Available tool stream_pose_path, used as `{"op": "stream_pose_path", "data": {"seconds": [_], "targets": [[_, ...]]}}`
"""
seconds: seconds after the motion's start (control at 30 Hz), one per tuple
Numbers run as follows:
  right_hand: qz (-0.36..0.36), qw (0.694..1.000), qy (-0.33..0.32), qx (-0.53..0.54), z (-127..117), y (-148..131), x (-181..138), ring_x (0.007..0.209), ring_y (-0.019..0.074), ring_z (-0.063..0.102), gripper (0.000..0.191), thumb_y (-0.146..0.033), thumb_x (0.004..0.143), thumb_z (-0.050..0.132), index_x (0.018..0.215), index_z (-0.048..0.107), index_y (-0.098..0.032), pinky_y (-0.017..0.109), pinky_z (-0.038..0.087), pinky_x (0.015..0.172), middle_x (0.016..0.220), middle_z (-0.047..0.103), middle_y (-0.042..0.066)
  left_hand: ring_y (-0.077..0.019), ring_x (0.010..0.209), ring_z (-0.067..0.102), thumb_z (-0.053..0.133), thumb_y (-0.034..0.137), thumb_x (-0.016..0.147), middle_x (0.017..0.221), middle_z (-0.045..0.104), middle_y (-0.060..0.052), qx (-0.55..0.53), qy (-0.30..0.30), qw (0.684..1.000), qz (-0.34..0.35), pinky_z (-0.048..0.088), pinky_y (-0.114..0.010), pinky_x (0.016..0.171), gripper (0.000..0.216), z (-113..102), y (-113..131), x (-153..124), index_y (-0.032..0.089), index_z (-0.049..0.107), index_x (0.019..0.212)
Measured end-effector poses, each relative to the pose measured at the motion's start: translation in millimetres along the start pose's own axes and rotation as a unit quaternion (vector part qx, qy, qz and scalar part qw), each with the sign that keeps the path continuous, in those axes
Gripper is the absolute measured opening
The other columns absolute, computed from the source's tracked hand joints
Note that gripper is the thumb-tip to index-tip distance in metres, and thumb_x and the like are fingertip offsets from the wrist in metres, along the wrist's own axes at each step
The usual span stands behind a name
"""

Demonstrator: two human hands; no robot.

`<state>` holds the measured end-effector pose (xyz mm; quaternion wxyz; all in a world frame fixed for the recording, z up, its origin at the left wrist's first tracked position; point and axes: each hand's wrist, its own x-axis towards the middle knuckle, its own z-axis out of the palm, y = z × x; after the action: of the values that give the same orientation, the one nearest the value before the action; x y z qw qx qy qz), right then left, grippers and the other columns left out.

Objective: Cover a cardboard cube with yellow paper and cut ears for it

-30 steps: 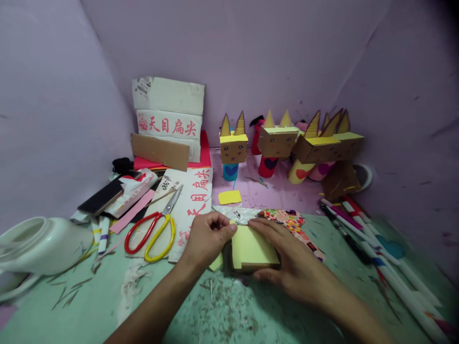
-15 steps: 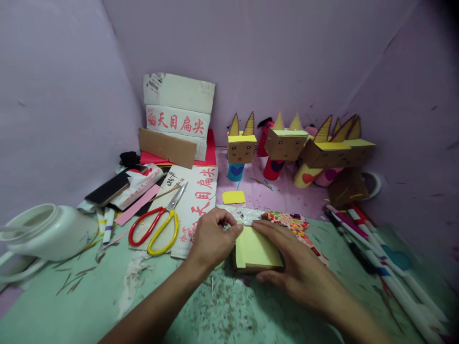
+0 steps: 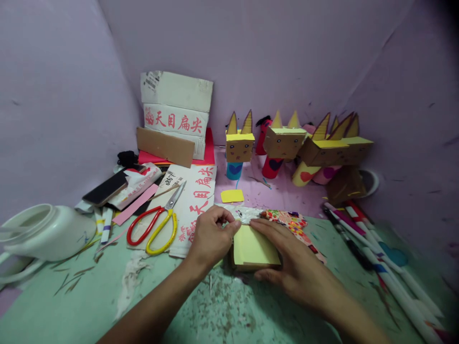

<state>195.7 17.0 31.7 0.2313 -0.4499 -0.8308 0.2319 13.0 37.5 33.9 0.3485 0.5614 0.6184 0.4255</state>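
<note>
A small cardboard block covered with yellow paper lies on the green table in front of me. My left hand is closed in a pinch at the block's left edge, on the yellow paper there. My right hand wraps round the block from the right, index finger laid along its far edge and thumb at its near side. A loose yellow paper square lies just beyond my hands.
Red and yellow scissors lie left on printed cardboard. A white jar lies on its side at far left. Several cardboard animal figures stand at the back. Marker pens lie right, patterned paper behind the block.
Both hands stay on the yellow block in nearly the same grip. The view has shifted slightly; the left hand's fingers have moved a little along the block's left edge.
</note>
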Motion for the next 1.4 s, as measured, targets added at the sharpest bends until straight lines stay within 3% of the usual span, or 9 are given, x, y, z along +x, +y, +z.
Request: {"op": "stream_pose_path", "data": {"seconds": [0.2, 0.4, 0.53, 0.6, 0.7, 0.83, 0.97, 1.07, 1.4], "targets": [[-0.010, 1.000, 0.005, 0.001, 0.2, -0.1, -1.0, 0.123, 0.0322, 0.043, 0.073, -0.019, 0.067, 0.071, 0.132, 0.040, -0.027, 0.055, 0.034, 0.099, 0.133, 0.048, 0.011, -0.0097, 0.048, 0.038, 0.062, 0.030, 0.067, 0.051, 0.045, 0.005, -0.043, -0.032, 0.998, -0.017, 0.029, -0.023, 0.047, 0.016, -3.1, 1.9, 1.3, 0.017, 0.055, 0.062], [-0.005, 1.000, -0.004, -0.019, -3.7, -0.6, -3.6, 0.126, 0.0333, 0.039, 0.077, -0.031, 0.066, 0.074, 0.134, 0.038, -0.027, 0.056, 0.033, 0.101, 0.137, 0.045, 0.011, -0.0066, 0.046, 0.032, 0.051, 0.048, 0.076, 0.065, 0.050, 0.002, -0.216, -0.016, 0.973, -0.075, 0.021, -0.020, 0.038, 0.035, -10.7, -0.6, 4.7, 0.014, 0.060, 0.079], [-0.010, 1.000, 0.021, -0.010, -3.9, -3.0, -3.6, 0.128, 0.0337, 0.035, 0.074, -0.045, 0.068, 0.071, 0.132, 0.040, -0.025, 0.056, 0.034, 0.100, 0.138, 0.041, 0.012, -0.0059, 0.046, 0.035, 0.051, 0.034, 0.072, 0.074, 0.055, -0.002, -0.272, -0.019, 0.955, -0.113, 0.020, -0.019, 0.037, 0.025, -12.4, -5.3, 6.4, 0.013, 0.060, 0.081], [-0.033, 0.999, 0.038, -0.003, -3.6, -5.3, -2.8, 0.126, 0.0329, 0.038, 0.068, -0.043, 0.070, 0.070, 0.130, 0.043, -0.026, 0.054, 0.036, 0.099, 0.135, 0.044, 0.012, -0.0051, 0.042, 0.034, 0.049, 0.020, 0.063, 0.068, 0.054, 0.000, -0.264, -0.074, 0.952, -0.134, 0.022, -0.019, 0.037, 0.024, -15.3, -7.8, 4.4, 0.013, 0.060, 0.083], [-0.065, 0.996, 0.052, 0.004, -3.5, -9.8, -2.0, 0.122, 0.0316, 0.042, 0.061, -0.039, 0.071, 0.070, 0.126, 0.046, -0.028, 0.050, 0.039, 0.097, 0.131, 0.048, 0.010, -0.0078, 0.043, 0.038, 0.047, 0.009, 0.050, 0.057, 0.049, 0.004, -0.211, -0.193, 0.949, -0.133, 0.026, -0.020, 0.040, 0.054, -24.6, -10.6, -4.0, 0.016, 0.057, 0.103], [-0.097, 0.994, 0.049, -0.010, -2.1, -13.4, -1.9, 0.126, 0.0321, 0.037, 0.065, -0.040, 0.069, 0.072, 0.127, 0.045, -0.030, 0.052, 0.033, 0.101, 0.133, 0.047, 0.007, -0.0145, 0.057, 0.049, 0.060, 0.008, 0.053, 0.063, 0.051, 0.003, -0.073, -0.267, 0.957, -0.082, 0.034, -0.022, 0.046, 0.081, -35.3, -8.4, -20.4, 0.020, 0.039, 0.131], [-0.118, 0.991, 0.032, -0.054, 0.6, -11.3, -0.4, 0.129, 0.0331, 0.031, 0.073, -0.045, 0.068, 0.072, 0.132, 0.040, -0.027, 0.057, 0.021, 0.106, 0.133, 0.049, 0.008, -0.0251, 0.084, 0.058, 0.072, 0.018, 0.053, 0.095, 0.061, -0.007, -0.026, -0.224, 0.974, -0.008, 0.045, -0.031, 0.064, 0.081, -28.8, -6.5, -30.4, 0.022, 0.043, 0.129], [-0.130, 0.987, 0.006, -0.089, 1.7, -8.9, 1.1, 0.131, 0.0334, 0.029, 0.074, -0.047, 0.069, 0.070, 0.133, 0.038, -0.025, 0.060, 0.012, 0.107, 0.132, 0.051, 0.008, -0.0312, 0.100, 0.054, 0.075, 0.022, 0.052, 0.116, 0.057, -0.011, 0.016, -0.194, 0.981, 0.023, 0.044, -0.039, 0.079, 0.075, -20.3, -8.7, -32.4, 0.023, 0.049, 0.122], [-0.148, 0.979, -0.029, -0.137, 2.6, -8.1, 2.8, 0.133, 0.0344, 0.027, 0.074, -0.041, 0.074, 0.067, 0.137, 0.033, -0.025, 0.065, 0.005, 0.105, 0.134, 0.051, 0.007, -0.0297, 0.094, 0.057, 0.073, 0.029, 0.057, 0.105, 0.062, -0.009, 0.025, -0.197, 0.980, 0.020, 0.044, -0.038, 0.075, 0.058, -19.2, -9.1, -33.1, 0.022, 0.055, 0.112]]}}
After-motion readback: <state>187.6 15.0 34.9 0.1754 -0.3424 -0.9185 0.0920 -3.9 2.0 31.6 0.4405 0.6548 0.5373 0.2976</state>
